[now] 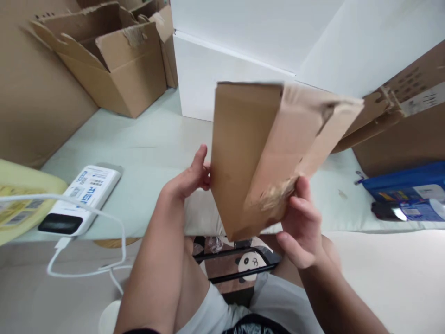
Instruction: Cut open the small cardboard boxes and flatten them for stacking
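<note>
So the left hand [189,178] has its thumb up and clear of the cardboard box [267,157], fingers curled in at the box's left side; they're partly tucked behind it, so I can't tell if they actually grip. The box is tilted up between the two hands, over the table's front edge and the person's lap. The right hand [306,227] has the lower right edge pinched, fingers right by a rough torn patch.

Around that: far left a yellow container [31,178], then a white power bank [86,185], with a white cable [124,246] looping across in front of both. Behind them sits an open carton [139,69], flaps ragged. The table [156,139] is pale green. The held box blocks part of the white panel [198,88] at the back. Over on the right there's printed cardboard [399,148], then a blue pouch [396,183] with a dark-capped tube [410,211] just in front.
</note>
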Demonstrator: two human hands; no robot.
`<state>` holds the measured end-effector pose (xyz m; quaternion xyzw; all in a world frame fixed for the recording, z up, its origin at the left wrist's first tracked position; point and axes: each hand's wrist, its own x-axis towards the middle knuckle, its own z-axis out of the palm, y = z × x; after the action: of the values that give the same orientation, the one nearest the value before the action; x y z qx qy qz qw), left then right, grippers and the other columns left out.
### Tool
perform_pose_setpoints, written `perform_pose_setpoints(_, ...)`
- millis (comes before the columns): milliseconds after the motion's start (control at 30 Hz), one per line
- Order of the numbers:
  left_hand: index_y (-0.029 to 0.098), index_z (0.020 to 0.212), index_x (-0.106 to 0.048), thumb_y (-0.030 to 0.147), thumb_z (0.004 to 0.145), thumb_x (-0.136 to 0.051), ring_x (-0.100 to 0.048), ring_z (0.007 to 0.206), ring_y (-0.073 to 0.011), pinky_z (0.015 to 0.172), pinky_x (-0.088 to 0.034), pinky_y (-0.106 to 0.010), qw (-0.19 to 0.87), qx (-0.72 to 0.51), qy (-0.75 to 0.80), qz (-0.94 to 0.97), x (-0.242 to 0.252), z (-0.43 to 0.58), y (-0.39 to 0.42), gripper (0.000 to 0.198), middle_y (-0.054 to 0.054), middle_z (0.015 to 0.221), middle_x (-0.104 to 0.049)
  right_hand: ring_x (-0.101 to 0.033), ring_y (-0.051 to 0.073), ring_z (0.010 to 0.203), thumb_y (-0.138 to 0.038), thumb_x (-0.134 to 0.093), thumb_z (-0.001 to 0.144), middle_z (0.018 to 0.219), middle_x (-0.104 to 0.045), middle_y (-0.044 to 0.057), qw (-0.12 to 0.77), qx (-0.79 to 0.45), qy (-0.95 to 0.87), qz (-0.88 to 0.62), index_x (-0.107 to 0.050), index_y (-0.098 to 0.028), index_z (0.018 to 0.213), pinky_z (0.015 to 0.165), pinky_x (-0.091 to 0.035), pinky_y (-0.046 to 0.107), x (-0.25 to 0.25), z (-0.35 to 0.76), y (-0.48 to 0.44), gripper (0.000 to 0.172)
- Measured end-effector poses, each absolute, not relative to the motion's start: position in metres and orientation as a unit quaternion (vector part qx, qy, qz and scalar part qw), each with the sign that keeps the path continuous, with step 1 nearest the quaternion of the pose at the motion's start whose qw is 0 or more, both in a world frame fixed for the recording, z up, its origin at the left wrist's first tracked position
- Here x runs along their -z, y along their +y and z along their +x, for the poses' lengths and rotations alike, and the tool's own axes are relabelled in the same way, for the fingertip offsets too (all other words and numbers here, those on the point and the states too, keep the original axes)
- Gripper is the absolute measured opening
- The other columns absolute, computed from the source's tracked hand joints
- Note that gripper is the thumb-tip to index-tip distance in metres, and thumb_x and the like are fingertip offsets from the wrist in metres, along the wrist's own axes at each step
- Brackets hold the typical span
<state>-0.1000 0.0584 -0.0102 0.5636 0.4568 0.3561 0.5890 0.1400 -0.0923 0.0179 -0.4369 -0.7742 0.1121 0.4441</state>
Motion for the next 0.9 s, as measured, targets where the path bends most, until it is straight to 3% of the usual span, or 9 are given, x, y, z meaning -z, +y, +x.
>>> perform_pose_setpoints(100,0.023,0.064,-0.063,0.102,0.071,-0.032,-0.045,0.041,-0.0166,0.041,-0.033,-0.031,0.718,-0.179,0.393,0.546,0.007,-0.089,0.051,0.086,-0.005,0.052,-0.057,-0.02,0.035,0.162,-0.042,-0.05,0.099,0.173,-0.025,-0.002,0.448,-0.091,-0.751,-0.476,-0.047,-0.04,0.149,0.125,-0.034,0.066,-0.033,0.14,-0.086,0.05)
perform_pose_setpoints(200,0.023,0.066,-0.067,0.098,0.077,-0.03,-0.047,0.037,-0.0168,0.037,-0.026,-0.029,0.725,-0.128,0.374,0.564,0.018,-0.081,0.052,0.084,-0.004,0.05,-0.056,-0.018,0.034,0.163,-0.051,-0.044,0.102,0.172,-0.027,0.0,0.484,-0.109,-0.701,-0.513,-0.054,-0.035,0.143,0.125,-0.034,0.065,-0.031,0.146,-0.076,0.046)
perform_pose_setpoints(367,0.026,0.052,-0.059,0.076,0.091,-0.04,-0.052,0.034,-0.0199,0.036,-0.035,-0.032,0.598,-0.086,0.386,0.698,0.041,-0.078,0.065,0.066,-0.005,0.046,-0.059,-0.044,0.03,0.152,-0.044,-0.052,0.102,0.163,-0.046,0.005,0.428,-0.214,-0.673,-0.563,-0.068,-0.032,0.127,0.122,-0.041,0.058,-0.007,0.159,-0.063,0.032)
perform_pose_setpoints(433,0.026,0.057,-0.061,0.064,0.089,-0.052,-0.058,0.043,-0.0222,0.046,-0.045,-0.035,0.476,-0.131,0.499,0.712,0.037,-0.077,0.068,0.052,-0.006,0.054,-0.065,-0.044,0.03,0.152,-0.045,-0.054,0.102,0.163,-0.047,0.005,0.415,-0.229,-0.679,-0.56,-0.069,-0.031,0.126,0.122,-0.041,0.056,0.002,0.16,-0.062,0.032)
perform_pose_setpoints(500,0.024,0.079,-0.07,0.056,0.089,-0.054,-0.069,0.067,-0.0261,0.064,-0.054,-0.039,0.378,-0.29,0.566,0.673,0.025,-0.074,0.067,0.036,-0.009,0.079,-0.075,-0.04,0.03,0.154,-0.046,-0.052,0.102,0.165,-0.042,0.005,0.425,-0.225,-0.683,-0.55,-0.068,-0.032,0.13,0.123,-0.039,0.057,0.008,0.159,-0.063,0.035)
perform_pose_setpoints(600,0.025,0.116,-0.069,0.047,0.09,-0.052,-0.067,0.119,-0.0277,0.092,-0.056,-0.041,0.352,-0.486,0.457,0.657,0.006,-0.065,0.061,0.038,-0.011,0.13,-0.071,-0.037,0.028,0.156,-0.046,-0.048,0.104,0.168,-0.038,0.003,0.435,-0.22,-0.691,-0.533,-0.065,-0.035,0.133,0.125,-0.037,0.056,0.014,0.157,-0.066,0.036)
perform_pose_setpoints(700,0.025,0.12,-0.069,0.042,0.088,-0.054,-0.053,0.141,-0.0278,0.116,-0.044,-0.046,0.345,-0.464,0.343,0.741,-0.002,-0.052,0.053,0.039,-0.01,0.147,-0.062,-0.032,0.027,0.158,-0.049,-0.047,0.104,0.171,-0.032,0.002,0.419,-0.23,-0.7,-0.53,-0.061,-0.036,0.137,0.126,-0.034,0.053,0.021,0.165,-0.064,0.039)
perform_pose_setpoints(800,0.026,0.118,-0.071,0.035,0.088,-0.055,-0.049,0.144,-0.03,0.124,-0.034,-0.053,0.333,-0.389,0.337,0.79,0.0,-0.045,0.05,0.035,-0.009,0.151,-0.058,-0.04,0.027,0.153,-0.061,-0.031,0.102,0.172,-0.027,0.007,0.449,-0.22,-0.622,-0.603,-0.047,-0.033,0.149,0.116,-0.046,0.051,0.03,0.187,-0.049,0.056)
perform_pose_setpoints(900,0.027,0.12,-0.071,0.032,0.09,-0.052,-0.047,0.145,-0.0309,0.124,-0.034,-0.054,0.335,-0.371,0.358,0.788,0.001,-0.045,0.051,0.036,-0.008,0.153,-0.054,-0.061,0.027,0.126,-0.061,-0.03,0.097,0.151,-0.051,0.017,0.385,-0.165,-0.494,-0.762,-0.044,-0.023,0.147,0.096,-0.055,0.045,0.038,0.215,-0.036,0.064)
